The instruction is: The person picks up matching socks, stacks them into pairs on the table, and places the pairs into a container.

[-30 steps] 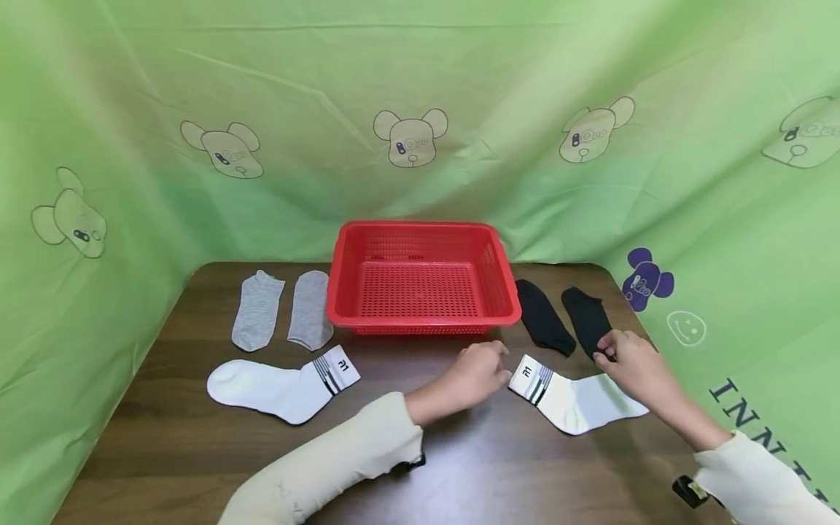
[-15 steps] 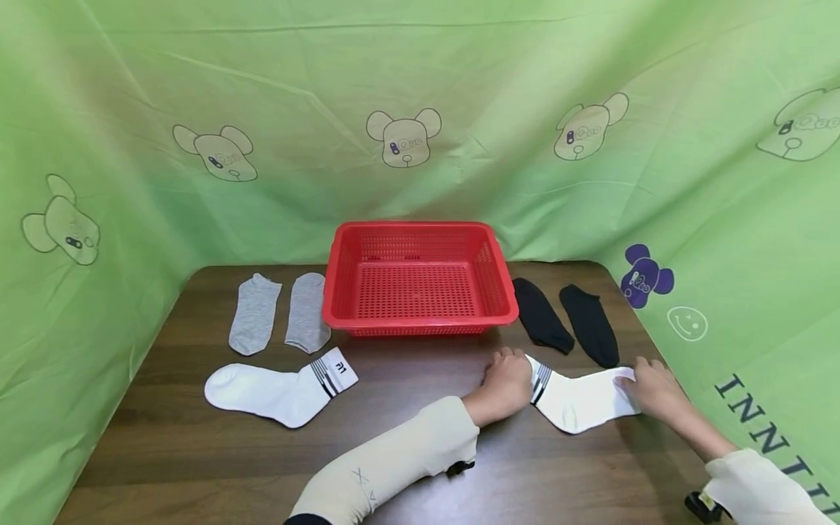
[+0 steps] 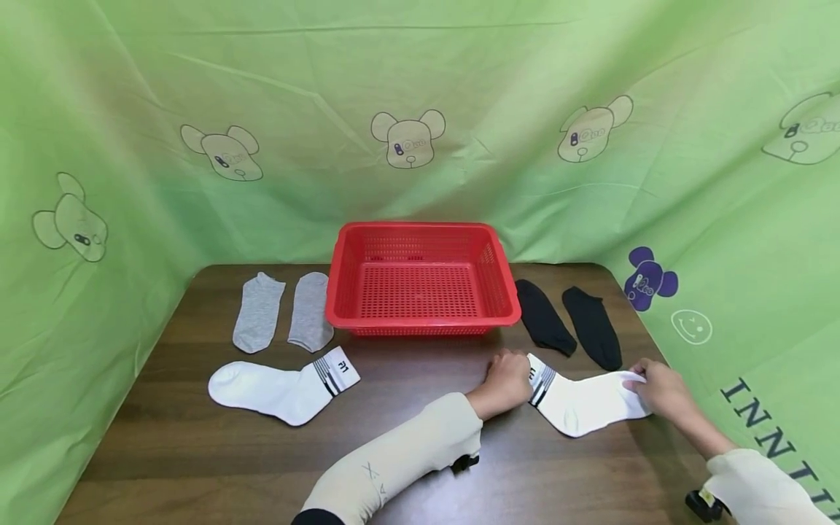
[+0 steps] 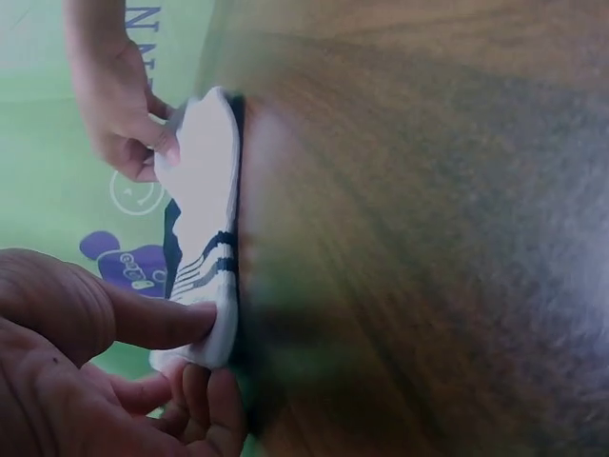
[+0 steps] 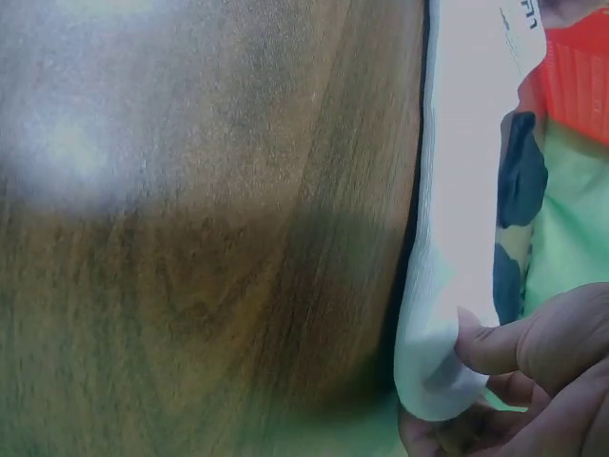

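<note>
A white sock with dark stripes at its cuff lies at the right of the table. My left hand pinches the cuff; in the left wrist view the thumb is on top and the fingers are beneath. At the toe end, my right hand pinches the same sock, its thumb on the upper face in the right wrist view. A matching white sock lies at the left. Two black sock shapes, one nearer the basket and a black sock beside it, lie behind my hands.
A red plastic basket stands at the back middle of the wooden table. Two grey socks lie left of it, an outer grey sock and an inner grey sock. Green printed cloth hangs behind and at the sides.
My left hand has moved right to the white sock's cuff and gripped it. My right hand has come down from beside the black sock to the white sock's toe and taken hold.
</note>
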